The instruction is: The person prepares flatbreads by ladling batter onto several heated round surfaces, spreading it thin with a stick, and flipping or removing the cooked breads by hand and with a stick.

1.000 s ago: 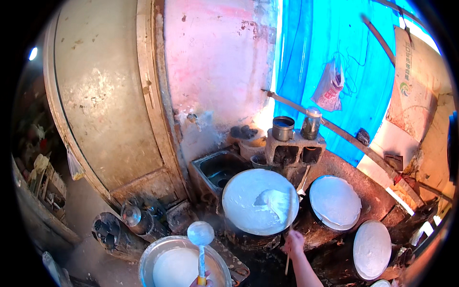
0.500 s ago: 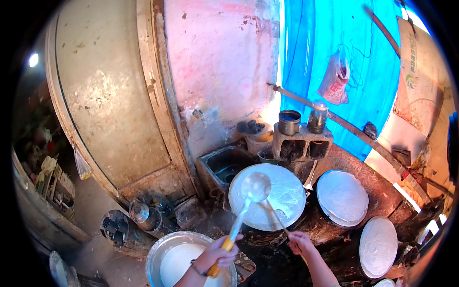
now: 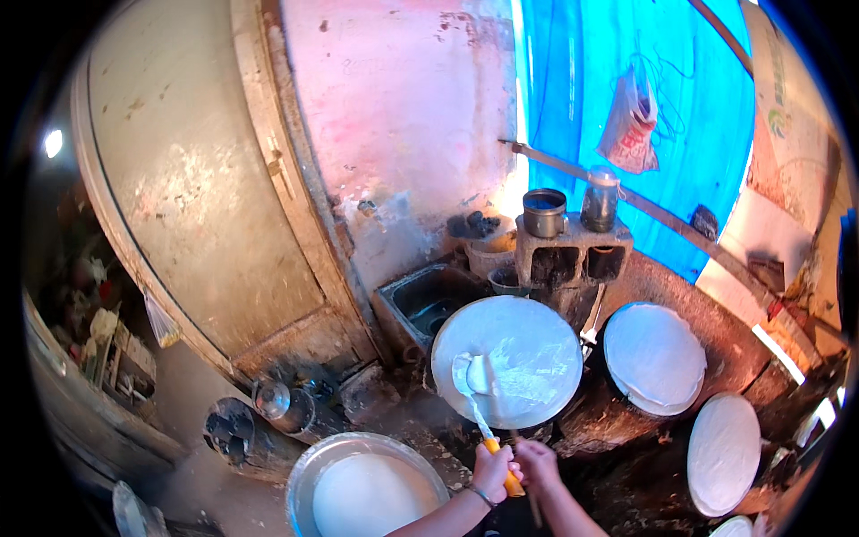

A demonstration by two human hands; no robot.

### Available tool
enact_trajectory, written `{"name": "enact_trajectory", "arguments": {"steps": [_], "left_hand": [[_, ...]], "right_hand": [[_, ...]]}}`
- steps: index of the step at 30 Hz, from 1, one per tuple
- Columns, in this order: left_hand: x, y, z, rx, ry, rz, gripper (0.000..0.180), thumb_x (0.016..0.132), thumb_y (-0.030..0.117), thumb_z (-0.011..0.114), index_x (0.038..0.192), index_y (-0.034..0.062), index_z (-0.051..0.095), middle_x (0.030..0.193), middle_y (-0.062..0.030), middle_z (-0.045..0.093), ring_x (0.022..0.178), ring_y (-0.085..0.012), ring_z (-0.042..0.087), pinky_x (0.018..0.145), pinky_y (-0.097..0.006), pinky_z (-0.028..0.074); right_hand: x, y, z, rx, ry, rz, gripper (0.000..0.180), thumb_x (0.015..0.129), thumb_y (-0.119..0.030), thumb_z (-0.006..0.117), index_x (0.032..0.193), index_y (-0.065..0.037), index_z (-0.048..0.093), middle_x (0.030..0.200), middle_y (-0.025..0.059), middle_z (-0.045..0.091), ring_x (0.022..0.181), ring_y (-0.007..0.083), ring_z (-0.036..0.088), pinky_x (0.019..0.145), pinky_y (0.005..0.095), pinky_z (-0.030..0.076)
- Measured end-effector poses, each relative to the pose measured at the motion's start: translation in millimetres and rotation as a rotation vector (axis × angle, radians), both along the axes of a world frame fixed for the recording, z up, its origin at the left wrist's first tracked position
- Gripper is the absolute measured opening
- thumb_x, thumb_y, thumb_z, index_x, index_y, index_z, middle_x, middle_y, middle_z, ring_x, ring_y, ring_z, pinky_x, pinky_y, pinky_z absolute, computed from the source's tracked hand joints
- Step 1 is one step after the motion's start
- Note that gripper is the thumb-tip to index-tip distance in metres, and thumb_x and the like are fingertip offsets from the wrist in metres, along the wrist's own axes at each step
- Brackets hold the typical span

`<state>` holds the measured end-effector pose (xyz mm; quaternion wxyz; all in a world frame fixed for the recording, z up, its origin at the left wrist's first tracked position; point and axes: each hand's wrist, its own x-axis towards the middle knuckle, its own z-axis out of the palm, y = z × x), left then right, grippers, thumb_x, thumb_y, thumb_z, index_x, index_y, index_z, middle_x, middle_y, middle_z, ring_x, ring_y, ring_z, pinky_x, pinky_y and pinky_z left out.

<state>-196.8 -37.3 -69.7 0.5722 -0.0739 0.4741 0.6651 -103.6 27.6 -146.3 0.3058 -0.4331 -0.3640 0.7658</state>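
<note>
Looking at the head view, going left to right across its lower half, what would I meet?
Small plastic bag, dark cylinder with holes, metal basin of white liquid, largest white-coated disc, middle white-coated disc, rightmost large white-coated disc. Ladle left out: it overlaps the largest disc.

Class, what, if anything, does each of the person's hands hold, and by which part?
The left hand holds a ladle by its yellow handle; the right hand grips a thin stick partway along its shaft.
</note>
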Motion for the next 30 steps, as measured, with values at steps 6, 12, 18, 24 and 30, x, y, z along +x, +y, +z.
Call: {"name": "enact_trajectory", "arguments": {"steps": [6, 12, 18, 24, 30], "left_hand": [[-26, -9, -8, 0.012, -0.326, -0.142, 0.012, 0.085, 0.011, 0.051, 0.095, 0.0153, 0.046, 0.058, 0.0027, 0.036, 0.044, -0.0051, 0.036, 0.039, -0.02, 0.033], [-72, -48, 38, 0.679, -1.097, -0.1, 0.011, 0.088, 0.009, 0.043, 0.097, 0.0099, 0.049, 0.055, 0.0045, 0.035, 0.04, -0.0021, 0.03, 0.037, -0.017, 0.029], [-84, -35, 70, 0.733, -0.946, 0.044, 0.017, 0.088, 0.007, 0.039, 0.099, 0.002, 0.051, 0.053, 0.0045, 0.034, 0.038, -0.0017, 0.035, 0.036, -0.015, 0.033], [-83, -57, 78, 0.61, -0.8, 0.136, 0.021, 0.087, 0.006, 0.039, 0.104, -0.0016, 0.049, 0.054, 0.0037, 0.037, 0.037, -0.0011, 0.036, 0.035, -0.014, 0.035], [-70, -110, 70, 0.505, -0.651, 0.056, 0.026, 0.09, 0.009, 0.036, 0.114, 0.0008, 0.045, 0.057, 0.0016, 0.038, 0.04, -0.0027, 0.037, 0.037, -0.016, 0.036]], "right_hand": [[-9, 1, 15, -0.183, -0.045, 0.117, 0.015, 0.086, -0.021, 0.053, 0.077, -0.01, 0.047, 0.051, 0.0009, 0.039, 0.036, 0.01, 0.033, 0.032, 0.0219, 0.024], [-25, -15, 59, 0.094, 0.172, 0.106, 0.021, 0.086, -0.011, 0.054, 0.106, -0.004, 0.056, 0.059, 0.0008, 0.049, 0.039, 0.0056, 0.038, 0.034, 0.0211, 0.029], [-22, -15, 54, 0.686, -0.017, -0.283, 0.026, 0.081, -0.001, 0.058, 0.107, 0.003, 0.057, 0.086, 0.0055, 0.061, 0.074, 0.0071, 0.054, 0.067, 0.0208, 0.045], [3, 55, 31, 1.326, -0.968, 0.227, 0.026, 0.078, -0.015, 0.056, 0.103, -0.017, 0.061, 0.07, 0.0122, 0.061, 0.059, 0.0284, 0.059, 0.051, 0.0386, 0.047], [31, 166, 28, 1.057, -1.054, -0.179, 0.016, 0.077, -0.018, 0.056, 0.088, -0.008, 0.064, 0.067, 0.0141, 0.062, 0.062, 0.026, 0.061, 0.055, 0.0358, 0.047]]}}
